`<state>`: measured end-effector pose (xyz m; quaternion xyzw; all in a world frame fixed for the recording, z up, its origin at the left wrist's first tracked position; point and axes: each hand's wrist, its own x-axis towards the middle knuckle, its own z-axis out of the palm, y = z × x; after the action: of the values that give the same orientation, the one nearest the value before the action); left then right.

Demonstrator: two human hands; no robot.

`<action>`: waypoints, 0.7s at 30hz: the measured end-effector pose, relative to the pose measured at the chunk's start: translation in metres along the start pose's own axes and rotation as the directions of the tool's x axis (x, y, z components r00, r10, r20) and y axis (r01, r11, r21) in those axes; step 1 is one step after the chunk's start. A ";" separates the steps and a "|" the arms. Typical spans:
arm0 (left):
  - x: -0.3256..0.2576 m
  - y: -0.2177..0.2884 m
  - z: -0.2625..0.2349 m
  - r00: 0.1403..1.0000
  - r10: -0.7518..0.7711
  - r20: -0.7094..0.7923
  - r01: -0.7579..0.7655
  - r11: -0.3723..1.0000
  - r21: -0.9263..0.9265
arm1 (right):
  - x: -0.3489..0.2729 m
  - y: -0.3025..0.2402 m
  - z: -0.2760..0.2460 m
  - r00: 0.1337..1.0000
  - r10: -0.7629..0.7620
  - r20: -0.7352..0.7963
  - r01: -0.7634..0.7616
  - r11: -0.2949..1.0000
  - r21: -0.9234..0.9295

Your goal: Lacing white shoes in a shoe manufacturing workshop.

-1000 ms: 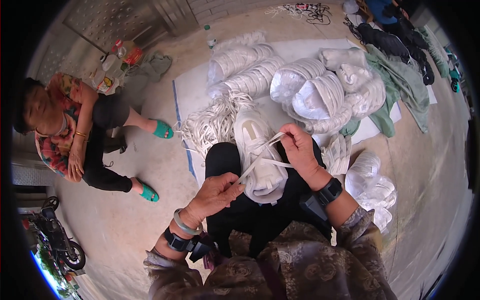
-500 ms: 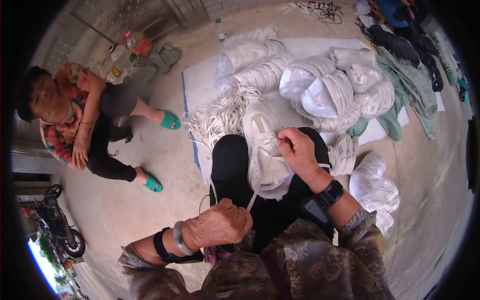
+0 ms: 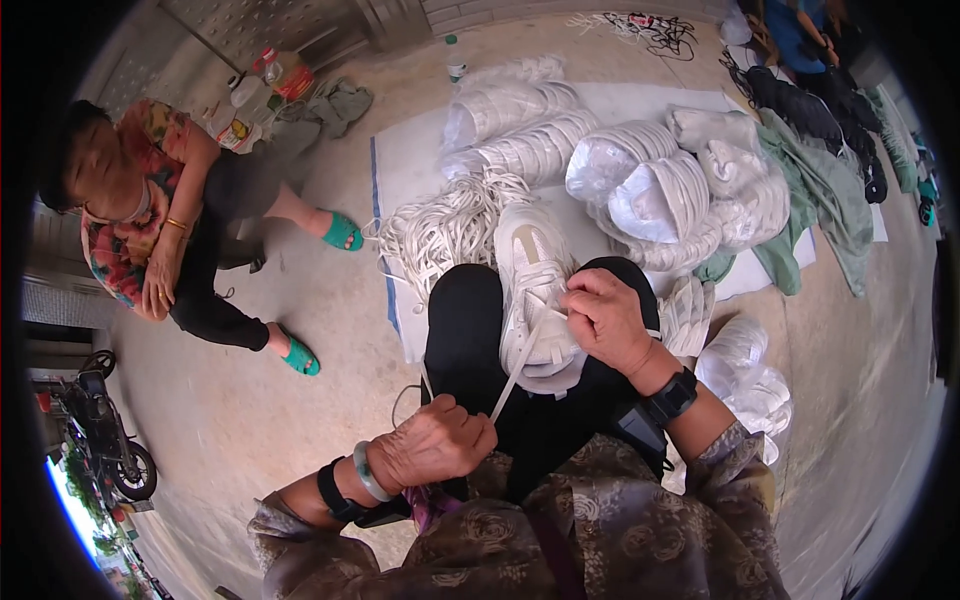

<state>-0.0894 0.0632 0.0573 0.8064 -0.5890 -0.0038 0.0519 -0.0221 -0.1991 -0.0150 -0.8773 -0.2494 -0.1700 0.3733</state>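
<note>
A white sneaker rests between my black-trousered knees, its toe pointing away from me. My left hand is closed on a white shoelace, which runs taut from the sneaker's opening down to my fist. At the right side of the lacing, my right hand pinches with thumb and forefinger. A lace seems to be in that pinch, but the fingertips partly hide it. Just beyond my left knee lies a tangled heap of white laces.
Wrapped stacks of white shoe parts lie on a white sheet. More wrapped parts are to the right. Green cloth spreads at the far right. A seated person in green slippers is at the left, near a motorcycle.
The lace in my left hand now runs straight from the middle of the sneaker, where it lay along its left edge before. My right hand is slightly lower. The whole view has shifted a little.
</note>
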 end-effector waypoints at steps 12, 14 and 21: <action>-0.002 -0.001 0.003 0.998 -0.009 -0.057 0.007 1.000 -0.029 | 0.039 -0.007 0.000 0.919 -0.190 0.345 0.341 0.821 -0.458; -0.003 -0.001 0.004 0.998 -0.012 -0.054 0.010 1.000 -0.029 | 0.044 -0.009 0.001 0.882 -0.224 0.415 0.419 0.776 -0.472; -0.022 -0.010 0.001 0.981 -0.172 -0.091 0.172 0.985 -0.009 | 0.037 -0.015 0.008 0.911 -0.217 0.351 0.385 0.750 -0.537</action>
<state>-0.0865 0.0870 0.0547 0.8537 -0.5141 0.0283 0.0786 0.0010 -0.1724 0.0063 -0.9116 -0.3702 -0.1784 0.0091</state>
